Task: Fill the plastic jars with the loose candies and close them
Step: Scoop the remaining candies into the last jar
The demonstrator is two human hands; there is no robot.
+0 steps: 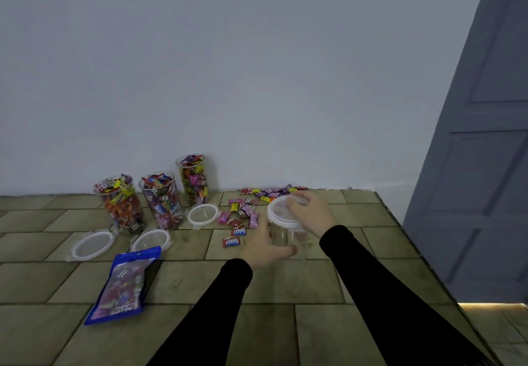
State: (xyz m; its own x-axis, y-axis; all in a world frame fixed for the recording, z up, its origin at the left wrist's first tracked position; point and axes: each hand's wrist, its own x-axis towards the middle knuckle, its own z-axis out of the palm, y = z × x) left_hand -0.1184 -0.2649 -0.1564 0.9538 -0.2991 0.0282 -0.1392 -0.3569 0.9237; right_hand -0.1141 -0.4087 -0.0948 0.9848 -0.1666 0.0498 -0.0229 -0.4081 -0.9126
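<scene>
Empty jar (285,235): held upright on the tiled surface (285,323), clear, with its white lid (281,213) on top.
Left hand (264,247): curled round the jar's lower wall.
Right hand (310,211): laid over the lid, fingers bent on its far rim.
Filled jars: three are stood open near the wall, the left jar (121,204), the middle jar (163,200) and the far jar (194,180), each packed with wrapped candies.
Loose lids: three are laid flat before them, (93,244), (151,240), (203,214).
Loose candies (243,211): scattered between the far jar and the held jar.
Blue bag (123,285): laid flat near the loose lids.
</scene>
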